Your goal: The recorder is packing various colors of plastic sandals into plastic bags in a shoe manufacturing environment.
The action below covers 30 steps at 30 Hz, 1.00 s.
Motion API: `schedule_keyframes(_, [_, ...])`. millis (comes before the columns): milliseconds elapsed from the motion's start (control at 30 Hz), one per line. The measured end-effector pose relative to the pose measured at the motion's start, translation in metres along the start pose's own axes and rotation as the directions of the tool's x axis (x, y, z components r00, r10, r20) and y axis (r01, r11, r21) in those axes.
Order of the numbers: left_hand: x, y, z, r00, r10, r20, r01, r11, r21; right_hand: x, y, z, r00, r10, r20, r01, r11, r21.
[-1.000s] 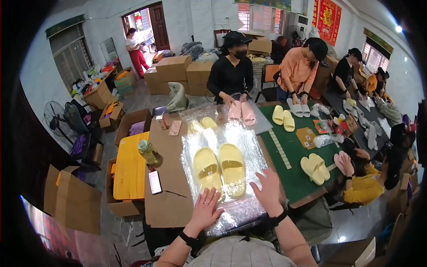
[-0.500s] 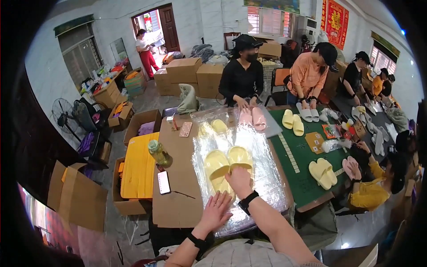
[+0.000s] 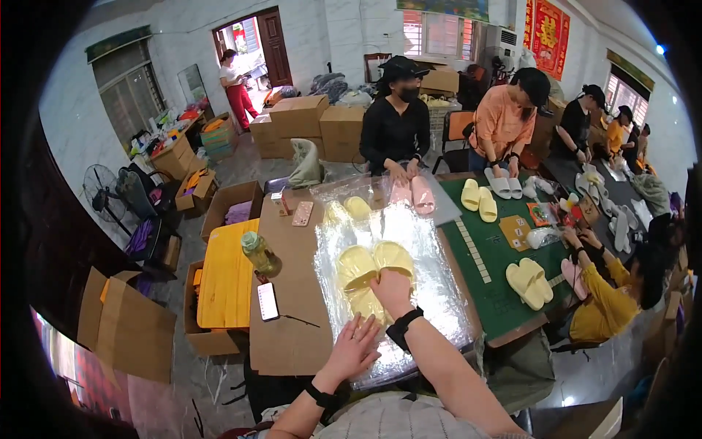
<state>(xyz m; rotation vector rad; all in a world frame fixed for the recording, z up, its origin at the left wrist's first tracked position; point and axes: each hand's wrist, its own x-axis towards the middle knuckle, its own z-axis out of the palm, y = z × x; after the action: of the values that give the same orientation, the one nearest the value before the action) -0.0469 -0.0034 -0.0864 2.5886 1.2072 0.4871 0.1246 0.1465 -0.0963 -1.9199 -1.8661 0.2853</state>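
Note:
A pair of pale yellow slippers (image 3: 358,266) lies toes away from me in clear plastic, on a shiny stack of clear plastic bags (image 3: 441,307). My right hand (image 3: 393,294) is closed on the right slipper at its strap opening, its fingertips partly hidden. Beside the heel of the left slipper, my left hand (image 3: 356,344) rests open, fingers stretched over the plastic. Farther up the stack, another yellow pair (image 3: 357,208) lies under film. Across the table a person in black holds pink slippers (image 3: 422,196).
Cardboard (image 3: 285,344) covers my table, bearing a green-capped bottle (image 3: 259,253), a white phone (image 3: 268,301) and a patterned phone case (image 3: 303,214). On the right, a green table (image 3: 482,307) holds more slippers. Yellow packs (image 3: 228,278) fill a box at left.
My hands stay nearly in place on the yellow slippers and plastic. At right, the person in yellow has moved a hand off the pink slippers toward the items farther up the green table.

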Motion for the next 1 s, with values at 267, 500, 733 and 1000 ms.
schedule_keyframes(267, [0.022,0.002,-0.019,0.933,-0.169,-0.319,0.123,0.979,-0.161,-0.004,0.006,-0.009,0.995,-0.004,-0.097,0.027,0.971,0.238])
schedule_keyframes(500, [0.046,-0.008,0.002,0.844,-0.303,-0.442,0.068,0.879,-0.473,-0.017,0.014,-0.031,0.982,0.102,-0.16,-0.049,0.95,0.308])
schedule_keyframes(733, [0.048,-0.013,0.015,0.979,-0.205,0.016,0.179,0.81,-0.558,-0.041,0.068,-0.06,0.978,0.16,-0.131,-0.14,0.979,0.148])
schedule_keyframes(1000, [0.048,0.005,0.015,0.987,-0.12,-0.108,0.101,0.981,-0.166,-0.117,0.172,-0.114,0.891,0.416,-0.182,-0.388,0.905,0.173])
